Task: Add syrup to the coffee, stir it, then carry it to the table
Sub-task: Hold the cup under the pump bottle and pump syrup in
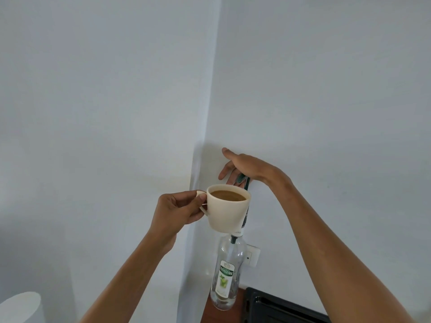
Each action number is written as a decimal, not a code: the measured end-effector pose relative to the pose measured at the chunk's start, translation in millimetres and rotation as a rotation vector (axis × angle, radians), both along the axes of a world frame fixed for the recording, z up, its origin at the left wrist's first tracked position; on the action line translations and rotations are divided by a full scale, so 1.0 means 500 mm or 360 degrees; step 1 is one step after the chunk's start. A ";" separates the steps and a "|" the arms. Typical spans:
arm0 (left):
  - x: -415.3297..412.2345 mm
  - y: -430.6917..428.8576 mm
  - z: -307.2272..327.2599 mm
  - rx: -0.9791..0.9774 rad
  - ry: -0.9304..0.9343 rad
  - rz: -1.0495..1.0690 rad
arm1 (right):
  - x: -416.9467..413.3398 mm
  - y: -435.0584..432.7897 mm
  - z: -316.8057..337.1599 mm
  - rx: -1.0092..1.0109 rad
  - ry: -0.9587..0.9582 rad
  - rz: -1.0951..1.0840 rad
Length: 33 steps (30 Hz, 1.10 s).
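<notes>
A cream cup (227,213) full of brown coffee (228,195) hangs in the air in front of a white wall corner. My left hand (179,209) pinches its handle. Right behind the cup stands a clear glass syrup bottle (225,273) with a green and white label and a dark green pump (243,183) on top. My right hand (245,167) presses down on the pump head with its palm, fingers straight. The pump's spout is hidden behind the cup rim. No stream of syrup can be made out.
The bottle stands on a brown wooden surface (206,311). A black appliance (279,307) sits to its right. A white wall socket (253,255) is behind the bottle. A white rounded object (22,307) shows at the bottom left.
</notes>
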State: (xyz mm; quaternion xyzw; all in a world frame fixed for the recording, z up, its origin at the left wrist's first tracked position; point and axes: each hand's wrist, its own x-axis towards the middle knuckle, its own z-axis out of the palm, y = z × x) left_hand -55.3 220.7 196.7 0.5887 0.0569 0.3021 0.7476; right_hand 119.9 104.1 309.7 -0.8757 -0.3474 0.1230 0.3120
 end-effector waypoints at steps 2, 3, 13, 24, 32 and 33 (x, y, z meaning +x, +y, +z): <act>0.003 0.000 0.006 0.0007 -0.0004 0.0012 | 0.001 -0.001 -0.001 0.0001 -0.0006 -0.0001; 0.005 0.000 0.009 0.0007 -0.0008 0.0016 | 0.001 -0.001 -0.001 0.0001 -0.0013 0.0002; 0.007 -0.003 0.024 0.0001 -0.0013 0.0017 | 0.015 0.002 -0.014 0.0043 -0.0042 0.0002; 0.011 0.000 0.025 0.0017 -0.0026 0.0002 | 0.022 0.003 -0.015 0.0026 -0.0064 0.0006; 0.010 0.003 0.023 -0.0007 -0.0015 -0.0004 | 0.016 0.002 0.007 -0.0085 -0.0065 0.0017; 0.010 0.003 0.022 -0.0012 -0.0019 -0.0008 | 0.016 0.002 0.008 -0.0103 -0.0064 0.0022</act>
